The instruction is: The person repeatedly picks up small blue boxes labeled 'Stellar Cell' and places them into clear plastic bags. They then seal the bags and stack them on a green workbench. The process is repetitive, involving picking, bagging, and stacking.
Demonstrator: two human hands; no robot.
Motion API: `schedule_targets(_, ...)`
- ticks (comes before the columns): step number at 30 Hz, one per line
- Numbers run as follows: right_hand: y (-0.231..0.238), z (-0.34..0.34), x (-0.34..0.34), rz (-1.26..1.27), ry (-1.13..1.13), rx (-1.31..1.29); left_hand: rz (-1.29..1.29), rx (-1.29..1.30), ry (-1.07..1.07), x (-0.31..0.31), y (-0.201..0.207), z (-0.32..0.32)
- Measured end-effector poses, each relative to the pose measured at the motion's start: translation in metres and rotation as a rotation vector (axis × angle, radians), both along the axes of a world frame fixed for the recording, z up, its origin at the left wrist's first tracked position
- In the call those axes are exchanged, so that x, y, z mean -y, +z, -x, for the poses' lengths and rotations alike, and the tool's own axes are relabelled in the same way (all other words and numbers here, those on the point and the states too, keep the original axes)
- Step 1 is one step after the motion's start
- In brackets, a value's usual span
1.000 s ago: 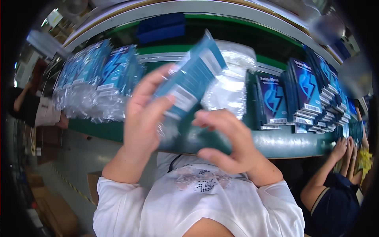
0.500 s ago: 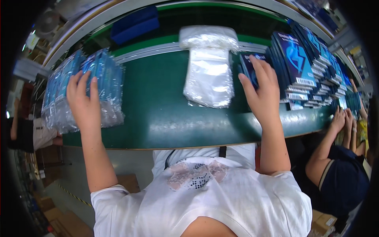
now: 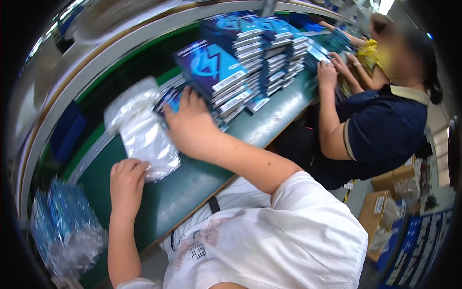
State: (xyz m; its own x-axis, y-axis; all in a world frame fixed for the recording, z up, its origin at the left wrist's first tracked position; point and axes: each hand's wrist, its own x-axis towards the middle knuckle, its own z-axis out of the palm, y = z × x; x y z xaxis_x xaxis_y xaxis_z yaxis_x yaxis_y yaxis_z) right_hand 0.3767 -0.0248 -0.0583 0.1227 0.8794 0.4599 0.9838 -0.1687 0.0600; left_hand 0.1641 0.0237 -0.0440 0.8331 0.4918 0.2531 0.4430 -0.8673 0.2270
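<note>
A pile of clear plastic bags [image 3: 149,144] lies on the green bench, with a thick bunched fold at its far end. My left hand [image 3: 127,180] is at the pile's near left corner, thumb and fingers pinched on the edge of a bag. Just beyond the bags' right side, my right hand [image 3: 195,127] is closed around a thin dark blue box [image 3: 172,99], mostly hidden by the fingers. Right beside that hand rises a tall stack of flat blue boxes [image 3: 209,67] with a lightning design.
Bagged blue packages [image 3: 62,221] stand in a bunch at the bench's left end. More stacked boxes [image 3: 276,53] run along the right. A blue bin [image 3: 68,127] sits behind the metal rail. To the right, a co-worker in a navy shirt [image 3: 385,127] handles items at the same bench.
The view has swung to the right. My left hand has left the bagged packages and come to the corner of the plastic bags. My right hand has closed on the thin box.
</note>
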Motion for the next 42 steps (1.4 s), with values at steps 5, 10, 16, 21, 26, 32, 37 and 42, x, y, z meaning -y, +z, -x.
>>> schedule_targets(5,0.029,0.001,0.014,-0.051,0.206,-0.367,0.139,0.077,0.094,0.007,0.011,-0.011)
schedule_targets(10,0.031,0.021,0.026,-0.102,0.475,-1.479,0.206,0.354,0.129,0.002,0.006,-0.008)
schedule_targets(16,0.014,0.023,0.029,0.446,0.707,-2.441,0.312,0.489,0.190,-0.009,-0.001,-0.003)
schedule_targets(21,0.008,0.025,0.036,0.620,0.890,-2.562,0.567,0.690,0.204,-0.014,0.001,-0.004)
schedule_targets(26,-0.008,0.032,0.030,0.644,0.722,-2.660,0.754,0.641,0.283,-0.016,0.002,-0.001)
schedule_targets(32,-0.013,0.022,0.016,0.505,0.747,-2.587,0.838,0.576,0.353,-0.025,0.005,0.013)
schedule_targets(37,-0.010,0.017,0.026,0.625,0.802,-2.439,0.887,0.601,0.419,-0.018,0.010,0.012)
schedule_targets(42,-0.010,0.021,0.023,0.464,0.815,-2.537,0.431,0.389,0.110,-0.005,0.018,0.002)
